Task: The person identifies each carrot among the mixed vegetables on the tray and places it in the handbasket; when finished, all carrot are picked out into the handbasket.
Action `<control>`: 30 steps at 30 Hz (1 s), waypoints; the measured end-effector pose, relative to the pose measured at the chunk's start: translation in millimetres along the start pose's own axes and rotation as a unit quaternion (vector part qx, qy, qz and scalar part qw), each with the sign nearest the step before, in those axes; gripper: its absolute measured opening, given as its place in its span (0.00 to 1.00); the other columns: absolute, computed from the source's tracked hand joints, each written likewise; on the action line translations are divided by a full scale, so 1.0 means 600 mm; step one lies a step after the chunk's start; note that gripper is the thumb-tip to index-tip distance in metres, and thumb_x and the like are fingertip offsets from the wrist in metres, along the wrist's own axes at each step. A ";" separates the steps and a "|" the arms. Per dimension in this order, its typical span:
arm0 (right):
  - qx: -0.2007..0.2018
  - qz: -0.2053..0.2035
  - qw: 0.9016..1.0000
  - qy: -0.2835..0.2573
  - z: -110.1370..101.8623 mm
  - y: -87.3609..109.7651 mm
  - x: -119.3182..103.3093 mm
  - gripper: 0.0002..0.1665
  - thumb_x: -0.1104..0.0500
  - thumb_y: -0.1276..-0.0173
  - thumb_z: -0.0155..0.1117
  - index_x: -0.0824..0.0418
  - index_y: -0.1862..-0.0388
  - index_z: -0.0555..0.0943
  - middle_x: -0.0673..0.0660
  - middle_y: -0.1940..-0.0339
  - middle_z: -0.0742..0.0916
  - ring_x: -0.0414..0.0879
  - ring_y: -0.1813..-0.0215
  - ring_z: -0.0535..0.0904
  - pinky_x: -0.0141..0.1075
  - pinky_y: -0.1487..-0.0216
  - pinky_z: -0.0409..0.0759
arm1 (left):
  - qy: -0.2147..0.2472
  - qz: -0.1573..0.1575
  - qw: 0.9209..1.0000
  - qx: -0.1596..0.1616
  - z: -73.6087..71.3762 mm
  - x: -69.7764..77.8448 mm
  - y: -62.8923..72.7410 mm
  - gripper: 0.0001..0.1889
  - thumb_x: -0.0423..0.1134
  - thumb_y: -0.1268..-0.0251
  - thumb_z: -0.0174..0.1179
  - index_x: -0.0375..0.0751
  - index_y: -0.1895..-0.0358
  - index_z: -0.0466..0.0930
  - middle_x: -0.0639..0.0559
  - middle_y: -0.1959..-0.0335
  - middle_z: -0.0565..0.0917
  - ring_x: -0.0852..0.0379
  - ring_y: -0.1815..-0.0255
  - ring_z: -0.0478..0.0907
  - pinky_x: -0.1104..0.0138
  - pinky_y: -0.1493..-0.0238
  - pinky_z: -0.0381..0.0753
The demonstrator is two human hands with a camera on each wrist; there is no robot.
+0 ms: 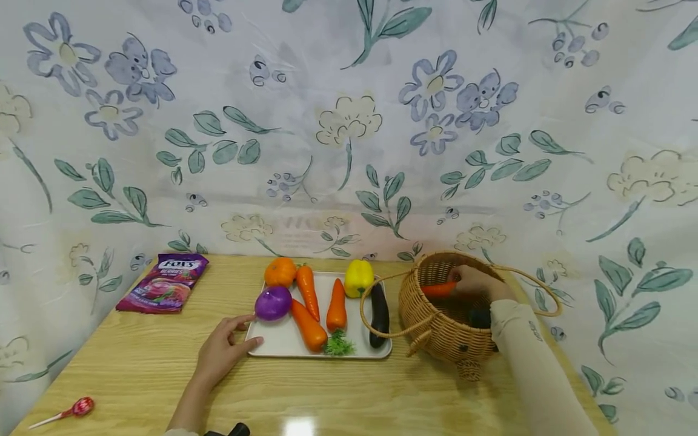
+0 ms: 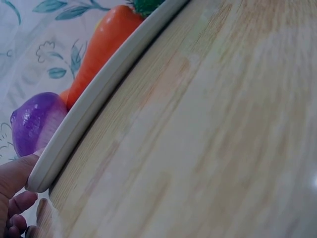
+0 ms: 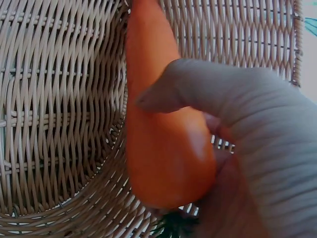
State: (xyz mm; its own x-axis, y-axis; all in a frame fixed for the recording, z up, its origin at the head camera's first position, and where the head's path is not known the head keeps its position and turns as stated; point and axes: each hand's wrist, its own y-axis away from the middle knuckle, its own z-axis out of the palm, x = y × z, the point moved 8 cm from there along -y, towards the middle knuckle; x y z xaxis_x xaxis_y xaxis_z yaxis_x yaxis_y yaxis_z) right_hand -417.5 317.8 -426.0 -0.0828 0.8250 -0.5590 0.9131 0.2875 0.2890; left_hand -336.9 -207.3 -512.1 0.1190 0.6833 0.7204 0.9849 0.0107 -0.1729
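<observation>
My left hand (image 1: 222,350) holds the front-left corner of a white tray (image 1: 360,356), its thumb over the rim in the left wrist view. Inside a wicker basket (image 1: 422,330) on the right, my right hand (image 1: 480,281) grips a toy carrot (image 3: 163,148); the thumb lies across the carrot's side. Green leaves (image 3: 173,224) show below its thick end. On the tray lie a purple round vegetable (image 1: 273,303), an orange pumpkin (image 1: 280,273), a yellow bell pepper (image 1: 358,277), a dark eggplant (image 1: 379,315) and three more carrots (image 1: 308,326). Something dark sits lower in the basket, partly hidden by the forearm.
A purple candy bag (image 1: 165,283) lies at the table's back left, and a red lollipop (image 1: 82,406) near the front left. The basket's handle (image 1: 364,315) hangs over the tray's right end. A patterned curtain (image 1: 327,181) stands behind the table.
</observation>
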 end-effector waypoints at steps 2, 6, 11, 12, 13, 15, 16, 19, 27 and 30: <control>0.001 -0.002 1.000 0.013 0.003 -0.001 0.000 0.13 0.63 0.40 0.68 0.70 0.60 0.78 0.56 0.66 0.79 0.48 0.65 0.71 0.37 0.63 0.72 | 0.000 0.001 1.000 0.001 -0.001 0.000 0.001 0.29 0.52 0.44 0.72 0.47 0.39 0.80 0.48 0.52 0.81 0.61 0.67 0.68 0.69 0.66 0.65; -0.001 0.001 0.998 0.057 0.003 -0.002 0.003 0.12 0.65 0.41 0.66 0.69 0.59 0.79 0.57 0.66 0.80 0.48 0.65 0.72 0.39 0.62 0.72 | 0.003 -0.001 1.000 -0.001 0.000 0.000 0.004 0.29 0.52 0.44 0.72 0.47 0.39 0.80 0.48 0.52 0.80 0.62 0.67 0.68 0.69 0.66 0.65; -0.013 0.010 0.994 0.107 0.002 0.001 0.005 0.15 0.67 0.40 0.64 0.72 0.54 0.79 0.65 0.57 0.83 0.53 0.60 0.78 0.47 0.55 0.78 | 0.003 0.001 1.000 0.000 0.001 0.002 0.004 0.29 0.52 0.44 0.72 0.46 0.40 0.80 0.47 0.53 0.80 0.62 0.67 0.68 0.69 0.66 0.66; -0.016 0.008 0.993 0.113 0.003 0.001 0.004 0.16 0.67 0.40 0.65 0.73 0.53 0.79 0.66 0.56 0.83 0.54 0.58 0.78 0.48 0.54 0.78 | 0.002 0.001 1.000 0.001 0.000 0.002 0.003 0.29 0.52 0.44 0.72 0.46 0.40 0.80 0.47 0.53 0.80 0.62 0.67 0.68 0.69 0.66 0.66; -0.018 0.010 0.993 0.115 0.004 0.001 0.005 0.17 0.66 0.40 0.66 0.73 0.53 0.79 0.66 0.56 0.84 0.55 0.57 0.79 0.49 0.53 0.78 | 0.001 0.001 1.000 0.001 0.001 0.002 0.003 0.29 0.52 0.44 0.72 0.46 0.40 0.80 0.47 0.53 0.80 0.62 0.67 0.68 0.69 0.66 0.65; -0.024 0.013 0.993 0.115 0.008 0.000 0.009 0.19 0.66 0.42 0.67 0.74 0.52 0.79 0.67 0.55 0.83 0.55 0.56 0.79 0.49 0.52 0.79 | 0.001 0.003 1.000 -0.001 0.002 0.002 0.002 0.29 0.52 0.43 0.72 0.46 0.39 0.80 0.48 0.53 0.80 0.61 0.67 0.67 0.69 0.66 0.65; -0.029 0.018 0.993 0.111 0.011 -0.001 0.011 0.20 0.66 0.42 0.68 0.74 0.52 0.79 0.66 0.56 0.83 0.55 0.57 0.79 0.48 0.53 0.79 | 0.001 0.002 1.000 0.000 0.001 0.001 0.002 0.29 0.52 0.44 0.72 0.47 0.39 0.80 0.48 0.53 0.80 0.61 0.67 0.67 0.69 0.66 0.65; -0.035 0.039 0.994 0.098 0.015 -0.003 0.017 0.21 0.65 0.43 0.70 0.73 0.51 0.78 0.63 0.57 0.82 0.53 0.58 0.77 0.45 0.56 0.78 | 0.001 0.002 1.000 0.001 0.000 0.000 0.002 0.28 0.52 0.43 0.72 0.47 0.39 0.80 0.49 0.54 0.80 0.62 0.67 0.67 0.69 0.67 0.64; -0.024 0.037 0.993 0.107 0.012 0.000 0.010 0.23 0.68 0.44 0.70 0.74 0.49 0.79 0.68 0.53 0.83 0.56 0.55 0.80 0.48 0.54 0.80 | 0.004 0.006 1.000 0.005 0.000 0.001 0.003 0.28 0.51 0.44 0.72 0.47 0.40 0.80 0.49 0.54 0.80 0.62 0.68 0.66 0.69 0.68 0.64; -0.010 0.020 0.996 0.084 0.004 -0.001 0.005 0.21 0.67 0.40 0.68 0.74 0.48 0.79 0.69 0.52 0.84 0.57 0.54 0.81 0.50 0.52 0.81 | 0.001 0.009 1.000 0.009 -0.001 0.003 0.003 0.27 0.51 0.43 0.72 0.46 0.40 0.80 0.49 0.55 0.80 0.63 0.68 0.65 0.69 0.68 0.63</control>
State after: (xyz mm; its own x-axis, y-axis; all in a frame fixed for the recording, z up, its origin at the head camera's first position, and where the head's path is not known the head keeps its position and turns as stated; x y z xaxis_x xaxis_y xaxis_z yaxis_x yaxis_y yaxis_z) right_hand -417.5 318.8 -429.9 -0.1133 0.9053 -0.4093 0.9089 0.2609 0.3254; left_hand -334.9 -206.7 -510.5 0.1379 0.6813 0.7189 0.9799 0.0115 -0.1990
